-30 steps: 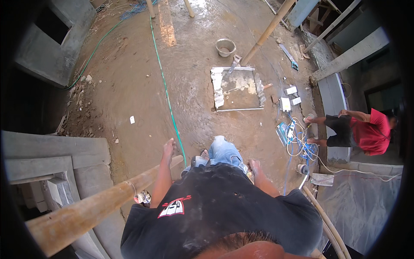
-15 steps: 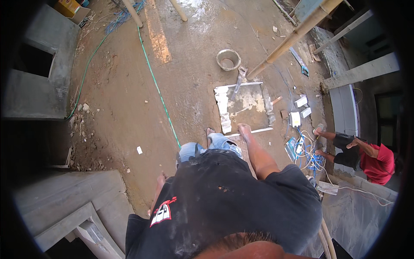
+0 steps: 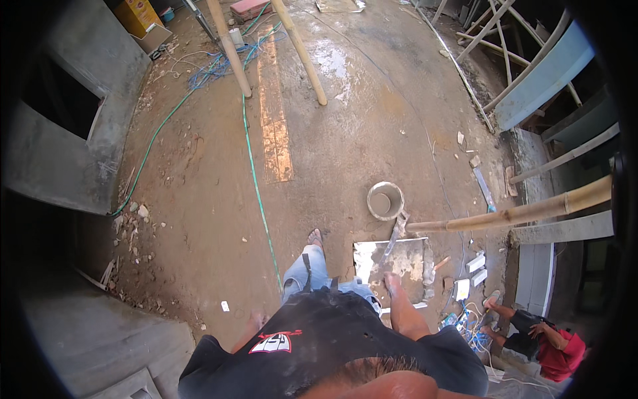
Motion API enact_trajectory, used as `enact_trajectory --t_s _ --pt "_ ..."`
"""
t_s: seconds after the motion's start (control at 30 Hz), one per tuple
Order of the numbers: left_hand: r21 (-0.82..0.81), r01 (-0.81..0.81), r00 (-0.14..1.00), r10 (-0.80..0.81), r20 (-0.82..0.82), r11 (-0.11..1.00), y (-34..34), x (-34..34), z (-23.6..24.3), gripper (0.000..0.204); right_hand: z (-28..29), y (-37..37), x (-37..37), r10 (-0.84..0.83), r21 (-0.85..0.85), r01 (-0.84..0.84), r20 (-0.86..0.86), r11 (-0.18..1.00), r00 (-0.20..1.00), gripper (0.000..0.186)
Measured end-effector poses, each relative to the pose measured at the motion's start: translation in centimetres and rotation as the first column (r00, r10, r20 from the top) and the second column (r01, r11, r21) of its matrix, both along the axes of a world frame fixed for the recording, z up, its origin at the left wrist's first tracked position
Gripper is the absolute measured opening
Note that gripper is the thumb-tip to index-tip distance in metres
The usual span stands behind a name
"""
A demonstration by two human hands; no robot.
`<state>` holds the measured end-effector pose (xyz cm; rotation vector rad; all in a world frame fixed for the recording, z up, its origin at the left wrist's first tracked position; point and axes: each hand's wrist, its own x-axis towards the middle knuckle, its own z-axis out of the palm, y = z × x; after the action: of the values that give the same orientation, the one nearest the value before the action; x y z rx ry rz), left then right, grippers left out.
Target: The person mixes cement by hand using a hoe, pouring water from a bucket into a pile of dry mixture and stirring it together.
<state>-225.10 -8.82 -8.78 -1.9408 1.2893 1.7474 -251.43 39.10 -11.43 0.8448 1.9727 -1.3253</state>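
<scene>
Head view, from above. A person in a black shirt [image 3: 332,339] walks on muddy ground [image 3: 199,219], one foot [image 3: 316,238] forward. The hands are well apart, one on each side of the body. The right hand [image 3: 392,283] hangs over a white-edged rectangular panel [image 3: 411,267] with a blotched surface, lying at ground level just ahead and to the right; it appears to hold nothing, but how its fingers are set cannot be told from here. The left hand [image 3: 256,323] is blurred and partly hidden beside the shirt; its grip cannot be told either.

Across the panel's far edge lies a soiled hand tool [image 3: 397,237] with a flat blade, its handle toward a round bucket [image 3: 385,214] just beyond. A bamboo pole [image 3: 512,217] slants in from the right, its foot near that handle. Right of the panel lie white blocks [image 3: 476,262] and, nearer, tangled cables [image 3: 474,330]. Beside these, a co-worker in red [image 3: 561,354] keeps one hand at the thigh. A handsaw [image 3: 484,191] lies farther off. To the left, a green hose [image 3: 256,186] runs lengthwise, near a long plank [image 3: 275,143].
</scene>
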Motion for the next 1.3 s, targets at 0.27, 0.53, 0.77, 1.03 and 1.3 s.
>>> enact_trajectory --t_s 0.27,0.53,0.77,1.03,1.3 --pt "-0.375 0.137 0.902 -0.272 -0.335 0.917 -12.2 -35.7 14.6 0.04 -0.1 -3.4 -13.6 -0.304 -0.061 0.303 -0.004 0.951 0.953 0.018" --pt "-0.206 0.467 0.879 -0.477 0.002 0.86 -6.5 -38.9 9.7 0.037 -16.5 -1.8 -28.6 -0.066 0.04 0.075 -0.209 0.996 0.976 0.027" --pt "0.106 0.083 0.827 -0.128 0.548 0.991 3.0 -26.0 11.3 0.042 -24.6 -1.1 -46.8 0.332 0.376 -0.324 0.045 0.868 0.942 0.045" --pt "0.092 -0.019 0.713 -0.051 0.7 0.996 3.8 -25.9 12.6 0.056 -40.3 3.1 -58.9 0.63 0.447 -0.691 0.304 0.568 0.715 0.06" --pt "0.112 0.057 0.631 -0.123 0.766 0.992 4.6 -33.5 12.2 0.055 -43.3 -0.5 -59.0 0.712 0.348 -0.848 0.466 0.398 0.526 0.067"
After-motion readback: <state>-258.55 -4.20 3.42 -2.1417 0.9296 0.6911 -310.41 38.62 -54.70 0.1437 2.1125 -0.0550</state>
